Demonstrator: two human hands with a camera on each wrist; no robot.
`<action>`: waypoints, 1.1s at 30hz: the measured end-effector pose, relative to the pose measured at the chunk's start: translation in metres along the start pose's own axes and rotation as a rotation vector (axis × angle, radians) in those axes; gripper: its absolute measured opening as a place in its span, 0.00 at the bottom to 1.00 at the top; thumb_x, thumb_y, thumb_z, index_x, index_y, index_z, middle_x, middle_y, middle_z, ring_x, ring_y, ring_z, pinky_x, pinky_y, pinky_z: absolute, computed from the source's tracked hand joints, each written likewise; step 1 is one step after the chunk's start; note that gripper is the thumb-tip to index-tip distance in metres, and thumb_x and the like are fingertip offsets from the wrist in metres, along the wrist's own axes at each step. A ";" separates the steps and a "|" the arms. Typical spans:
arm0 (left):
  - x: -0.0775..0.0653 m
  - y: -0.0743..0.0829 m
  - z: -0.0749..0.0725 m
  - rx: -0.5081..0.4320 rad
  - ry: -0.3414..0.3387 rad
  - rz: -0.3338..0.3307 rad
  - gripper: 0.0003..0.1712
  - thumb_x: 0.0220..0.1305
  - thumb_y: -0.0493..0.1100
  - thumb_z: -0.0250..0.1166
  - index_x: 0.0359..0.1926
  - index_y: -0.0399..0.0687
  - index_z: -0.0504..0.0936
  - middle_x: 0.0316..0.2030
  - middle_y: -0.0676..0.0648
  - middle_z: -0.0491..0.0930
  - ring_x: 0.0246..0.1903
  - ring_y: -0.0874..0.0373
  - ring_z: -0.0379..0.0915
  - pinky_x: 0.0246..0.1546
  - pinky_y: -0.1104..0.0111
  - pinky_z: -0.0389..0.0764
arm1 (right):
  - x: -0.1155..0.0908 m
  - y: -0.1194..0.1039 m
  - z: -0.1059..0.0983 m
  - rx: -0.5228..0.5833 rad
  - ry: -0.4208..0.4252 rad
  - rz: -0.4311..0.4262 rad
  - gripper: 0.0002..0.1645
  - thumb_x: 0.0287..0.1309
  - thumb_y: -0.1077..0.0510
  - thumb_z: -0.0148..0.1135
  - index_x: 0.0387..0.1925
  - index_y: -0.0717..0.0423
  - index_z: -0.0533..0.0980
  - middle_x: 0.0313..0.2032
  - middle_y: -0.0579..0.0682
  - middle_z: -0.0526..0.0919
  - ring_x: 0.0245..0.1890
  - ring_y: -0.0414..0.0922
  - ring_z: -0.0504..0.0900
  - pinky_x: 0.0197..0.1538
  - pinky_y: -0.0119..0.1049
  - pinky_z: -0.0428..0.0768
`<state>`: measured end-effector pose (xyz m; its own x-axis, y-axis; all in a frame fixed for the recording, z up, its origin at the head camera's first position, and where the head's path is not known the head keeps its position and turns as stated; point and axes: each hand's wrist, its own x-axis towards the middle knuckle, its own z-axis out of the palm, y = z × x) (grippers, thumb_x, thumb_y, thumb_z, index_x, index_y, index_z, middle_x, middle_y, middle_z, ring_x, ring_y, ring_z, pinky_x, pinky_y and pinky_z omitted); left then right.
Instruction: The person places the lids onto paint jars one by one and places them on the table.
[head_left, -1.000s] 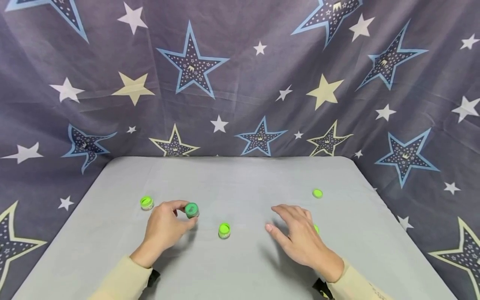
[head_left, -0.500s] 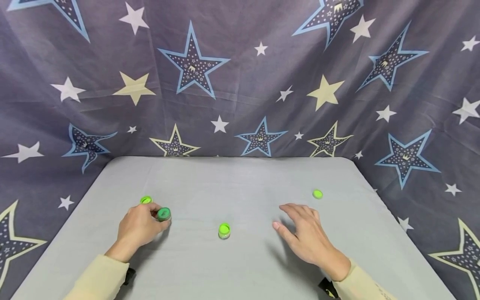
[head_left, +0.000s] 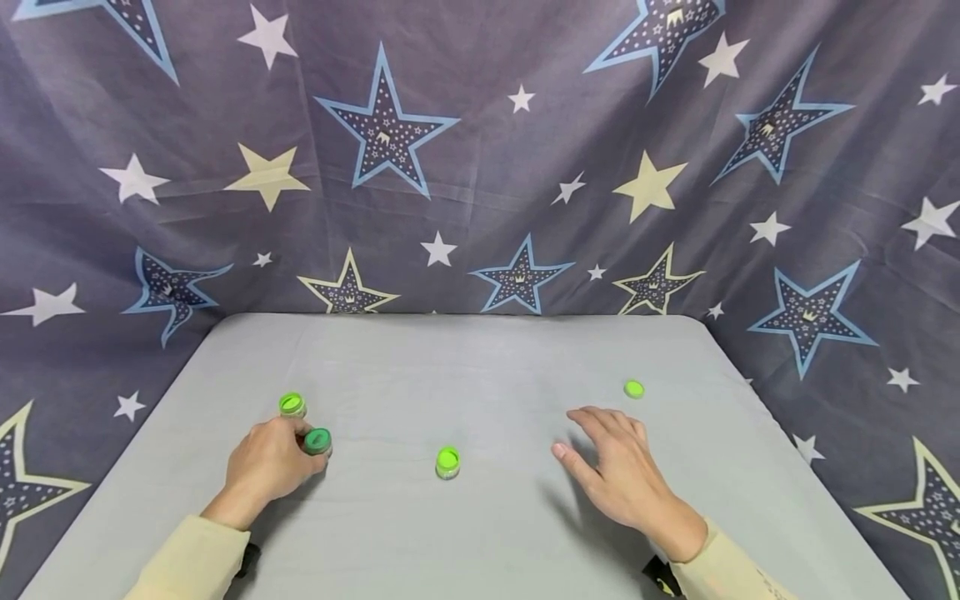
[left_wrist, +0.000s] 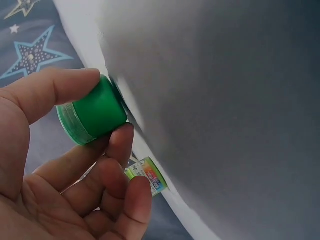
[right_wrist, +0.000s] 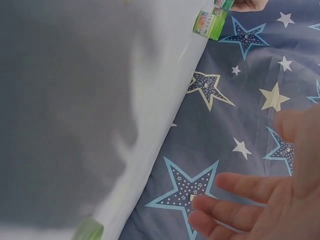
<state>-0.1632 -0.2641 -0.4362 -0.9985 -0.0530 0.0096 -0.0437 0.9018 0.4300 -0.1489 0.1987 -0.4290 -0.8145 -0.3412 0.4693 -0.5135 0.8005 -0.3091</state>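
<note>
My left hand (head_left: 266,462) pinches a small jar with a dark green lid (head_left: 318,441) between thumb and fingers, low over the left part of the table. In the left wrist view the thumb presses one side of that dark green jar (left_wrist: 95,112) and fingertips hold the other. Just behind the hand stands a light green jar (head_left: 292,405), its top showing bright green. A second light green jar (head_left: 447,462) stands near the middle. My right hand (head_left: 618,475) hovers over the right side, fingers loosely spread, holding nothing.
A flat light green lid (head_left: 634,389) lies farther back on the right. The grey table (head_left: 480,367) meets a star-patterned curtain (head_left: 465,167) at its back and sides. At the bottom of the right wrist view a light green object (right_wrist: 89,230) is partly cut off.
My left hand has carried the dark green jar leftward and slightly nearer, to beside the left light green jar. The right hand has drifted a little to the right, with nothing in it.
</note>
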 end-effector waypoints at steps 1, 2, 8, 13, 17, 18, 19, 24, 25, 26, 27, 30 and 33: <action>0.000 0.000 0.000 0.003 -0.006 0.000 0.14 0.50 0.45 0.79 0.38 0.48 0.88 0.30 0.48 0.84 0.31 0.48 0.79 0.28 0.54 0.77 | -0.001 0.001 0.000 -0.005 0.000 0.002 0.30 0.67 0.42 0.65 0.60 0.58 0.79 0.58 0.56 0.82 0.59 0.55 0.76 0.57 0.52 0.66; 0.000 0.000 0.000 0.005 -0.013 -0.002 0.12 0.50 0.45 0.79 0.36 0.49 0.87 0.30 0.48 0.83 0.30 0.49 0.78 0.27 0.55 0.76 | -0.001 0.001 0.000 -0.011 -0.002 0.004 0.30 0.67 0.42 0.66 0.60 0.58 0.79 0.58 0.56 0.82 0.59 0.55 0.76 0.57 0.52 0.66; -0.002 0.001 -0.001 0.023 -0.036 -0.008 0.19 0.49 0.49 0.80 0.40 0.46 0.87 0.33 0.45 0.84 0.32 0.47 0.79 0.27 0.54 0.77 | -0.004 0.005 0.000 -0.052 -0.017 0.014 0.32 0.67 0.40 0.64 0.61 0.59 0.78 0.60 0.58 0.80 0.61 0.58 0.75 0.59 0.55 0.66; -0.006 0.002 0.000 0.041 0.010 0.011 0.39 0.46 0.59 0.81 0.52 0.37 0.84 0.42 0.35 0.85 0.39 0.39 0.81 0.31 0.50 0.79 | -0.005 0.007 0.000 -0.091 -0.034 0.016 0.33 0.68 0.39 0.63 0.62 0.59 0.77 0.63 0.60 0.78 0.64 0.61 0.73 0.63 0.59 0.63; -0.010 0.004 0.000 0.048 0.116 0.064 0.42 0.46 0.62 0.80 0.54 0.35 0.83 0.44 0.32 0.84 0.42 0.35 0.80 0.33 0.45 0.79 | -0.008 0.010 -0.001 -0.126 -0.042 0.010 0.35 0.68 0.38 0.62 0.63 0.60 0.77 0.64 0.63 0.76 0.65 0.62 0.71 0.65 0.59 0.60; -0.010 0.005 0.000 0.049 0.146 0.080 0.42 0.46 0.61 0.80 0.54 0.35 0.84 0.45 0.32 0.84 0.43 0.34 0.80 0.35 0.44 0.79 | -0.008 0.011 -0.002 -0.131 -0.046 0.010 0.36 0.68 0.37 0.61 0.63 0.60 0.76 0.65 0.63 0.76 0.65 0.62 0.71 0.65 0.59 0.60; -0.011 0.005 0.000 0.048 0.173 0.098 0.41 0.46 0.61 0.80 0.53 0.35 0.84 0.46 0.32 0.84 0.45 0.32 0.80 0.36 0.43 0.79 | -0.009 0.012 -0.002 -0.137 -0.051 0.010 0.36 0.68 0.37 0.61 0.64 0.60 0.76 0.65 0.64 0.75 0.65 0.62 0.71 0.66 0.59 0.59; -0.011 0.002 -0.005 0.020 0.256 0.140 0.39 0.50 0.65 0.78 0.52 0.39 0.86 0.51 0.31 0.83 0.48 0.33 0.79 0.38 0.42 0.79 | -0.012 0.016 -0.003 -0.150 -0.071 0.013 0.38 0.69 0.35 0.60 0.65 0.60 0.75 0.66 0.65 0.74 0.67 0.62 0.69 0.67 0.60 0.58; -0.010 0.000 -0.006 0.009 0.268 0.143 0.39 0.51 0.67 0.77 0.52 0.40 0.87 0.51 0.32 0.83 0.47 0.35 0.80 0.37 0.42 0.79 | -0.013 0.016 -0.003 -0.152 -0.073 0.011 0.38 0.69 0.36 0.60 0.65 0.60 0.75 0.66 0.65 0.73 0.67 0.63 0.69 0.67 0.60 0.58; -0.010 -0.001 -0.007 -0.001 0.281 0.143 0.39 0.52 0.68 0.76 0.52 0.41 0.87 0.52 0.33 0.83 0.46 0.37 0.80 0.36 0.43 0.79 | -0.013 0.017 -0.004 -0.152 -0.074 0.011 0.38 0.69 0.36 0.60 0.65 0.60 0.75 0.66 0.65 0.73 0.67 0.63 0.69 0.67 0.60 0.58; -0.010 -0.003 -0.009 -0.009 0.298 0.144 0.39 0.53 0.69 0.75 0.52 0.42 0.87 0.51 0.34 0.83 0.44 0.39 0.81 0.35 0.44 0.79 | -0.014 0.018 -0.004 -0.154 -0.075 0.012 0.38 0.69 0.35 0.60 0.65 0.60 0.75 0.66 0.65 0.73 0.67 0.63 0.69 0.67 0.60 0.58; -0.008 -0.008 -0.013 -0.033 0.348 0.145 0.38 0.54 0.68 0.75 0.53 0.43 0.87 0.51 0.36 0.84 0.43 0.42 0.79 0.35 0.45 0.77 | -0.015 0.020 -0.006 -0.158 -0.083 0.022 0.39 0.69 0.35 0.60 0.66 0.60 0.74 0.67 0.66 0.73 0.67 0.64 0.68 0.67 0.60 0.57; -0.006 -0.012 -0.016 -0.047 0.396 0.147 0.36 0.53 0.63 0.77 0.54 0.42 0.85 0.47 0.37 0.84 0.42 0.41 0.78 0.34 0.46 0.76 | -0.016 0.023 -0.008 -0.161 -0.090 0.035 0.39 0.69 0.35 0.59 0.66 0.61 0.74 0.67 0.66 0.72 0.67 0.64 0.68 0.67 0.60 0.57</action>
<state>-0.1562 -0.2816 -0.4271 -0.9046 -0.0942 0.4157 0.1088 0.8919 0.4389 -0.1451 0.2260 -0.4374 -0.8558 -0.3482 0.3827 -0.4399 0.8790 -0.1840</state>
